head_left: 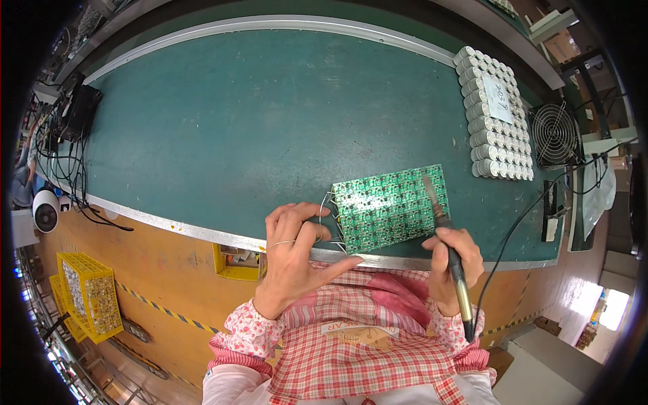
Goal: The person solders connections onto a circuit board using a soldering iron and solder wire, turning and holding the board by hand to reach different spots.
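Lying at the front edge of the green bench [223, 121], the green circuit board [388, 212] is flanked by both hands. A soldering iron [441, 219] is gripped by the closed fingers of the right hand [456, 262], its tip poised over the board's far right part; contact cannot be told. At the board's left end, thin wires [328, 196] are met by the left hand [293, 246], thumb spread from curled fingers; whether they are pinched cannot be told. White cylinders [482, 155] are stacked beyond, beside a fan [555, 133].
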`<state>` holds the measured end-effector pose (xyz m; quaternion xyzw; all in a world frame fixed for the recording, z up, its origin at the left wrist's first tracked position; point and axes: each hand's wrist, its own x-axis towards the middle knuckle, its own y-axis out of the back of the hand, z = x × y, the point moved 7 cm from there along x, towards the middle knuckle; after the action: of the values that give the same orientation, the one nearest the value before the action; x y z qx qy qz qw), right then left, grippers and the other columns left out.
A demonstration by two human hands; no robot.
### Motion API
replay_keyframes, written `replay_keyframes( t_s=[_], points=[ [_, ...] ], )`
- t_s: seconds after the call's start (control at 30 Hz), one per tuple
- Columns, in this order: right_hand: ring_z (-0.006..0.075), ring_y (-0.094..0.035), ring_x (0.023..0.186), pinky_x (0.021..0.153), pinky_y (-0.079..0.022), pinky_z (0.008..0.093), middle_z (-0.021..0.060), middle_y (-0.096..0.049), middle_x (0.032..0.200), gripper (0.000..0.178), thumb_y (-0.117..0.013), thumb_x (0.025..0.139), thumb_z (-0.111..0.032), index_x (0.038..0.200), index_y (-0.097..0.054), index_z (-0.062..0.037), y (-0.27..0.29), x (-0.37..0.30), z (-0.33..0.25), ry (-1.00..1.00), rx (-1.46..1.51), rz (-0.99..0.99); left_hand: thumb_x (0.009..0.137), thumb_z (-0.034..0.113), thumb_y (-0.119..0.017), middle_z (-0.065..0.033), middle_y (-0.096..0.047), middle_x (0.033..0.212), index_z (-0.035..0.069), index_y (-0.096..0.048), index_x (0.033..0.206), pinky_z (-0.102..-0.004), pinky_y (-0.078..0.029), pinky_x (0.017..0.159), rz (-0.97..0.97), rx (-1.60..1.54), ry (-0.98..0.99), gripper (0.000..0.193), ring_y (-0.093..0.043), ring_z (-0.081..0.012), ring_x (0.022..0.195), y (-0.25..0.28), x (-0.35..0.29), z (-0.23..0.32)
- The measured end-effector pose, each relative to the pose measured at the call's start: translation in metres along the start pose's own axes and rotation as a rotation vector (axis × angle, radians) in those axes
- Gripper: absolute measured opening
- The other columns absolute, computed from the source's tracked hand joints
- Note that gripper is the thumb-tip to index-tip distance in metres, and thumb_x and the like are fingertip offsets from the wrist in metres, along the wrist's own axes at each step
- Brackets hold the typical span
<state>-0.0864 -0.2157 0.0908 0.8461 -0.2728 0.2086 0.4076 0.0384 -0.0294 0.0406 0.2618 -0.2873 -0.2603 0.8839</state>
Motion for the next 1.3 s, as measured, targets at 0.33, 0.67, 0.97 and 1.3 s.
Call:
replay_keyframes(
  t_s=[0.33, 0.67, 0.97, 1.3],
  points=[
    [0.0166, -0.066, 0.063, 0.059, -0.052, 0.0278, 0.0117, -0.068, 0.076, 0.018, -0.062, 0.096, -0.013, 0.107, -0.056, -0.0016, 0.009, -0.018, 0.018, -0.328, 0.159, 0.077, 0.073, 0.019, -0.084, -0.01, -0.064, 0.11, 0.007, -0.057, 0.08, -0.0423, -0.041, 0.091, 0.014, 0.033, 0.059, 0.031, -0.055, -0.0311, 0.105, -0.004, 0.006, -0.002],
    [0.0124, -0.067, 0.056, 0.054, -0.051, 0.0254, 0.0045, -0.067, 0.063, 0.016, -0.07, 0.091, -0.011, 0.099, -0.058, -0.0017, -0.032, 0.008, 0.002, -0.303, 0.385, -0.037, 0.078, 0.003, -0.072, -0.0055, -0.064, 0.087, 0.003, -0.066, 0.067, -0.0385, -0.04, 0.084, 0.127, -0.005, 0.086, 0.013, -0.058, -0.0251, 0.084, -0.005, 0.019, -0.011],
    [0.0141, -0.066, 0.057, 0.055, -0.049, 0.026, 0.0063, -0.067, 0.064, 0.016, -0.067, 0.094, -0.013, 0.1, -0.058, -0.0016, -0.023, 0.001, 0.011, -0.316, 0.387, 0.013, 0.073, 0.002, -0.074, -0.0058, -0.064, 0.086, 0.002, -0.062, 0.063, -0.0385, -0.04, 0.082, 0.127, -0.009, 0.042, 0.015, -0.059, -0.0256, 0.084, -0.004, 0.019, -0.011],
    [0.0158, -0.066, 0.058, 0.058, -0.05, 0.028, 0.0104, -0.069, 0.074, 0.019, -0.064, 0.096, -0.016, 0.106, -0.055, -0.0015, -0.001, -0.014, 0.026, -0.417, 0.331, 0.121, 0.076, 0.005, -0.076, -0.009, -0.066, 0.096, 0.004, -0.052, 0.062, -0.04, -0.04, 0.088, 0.037, -0.01, 0.029, 0.028, -0.059, -0.0284, 0.097, -0.005, 0.012, -0.007]
  ],
)
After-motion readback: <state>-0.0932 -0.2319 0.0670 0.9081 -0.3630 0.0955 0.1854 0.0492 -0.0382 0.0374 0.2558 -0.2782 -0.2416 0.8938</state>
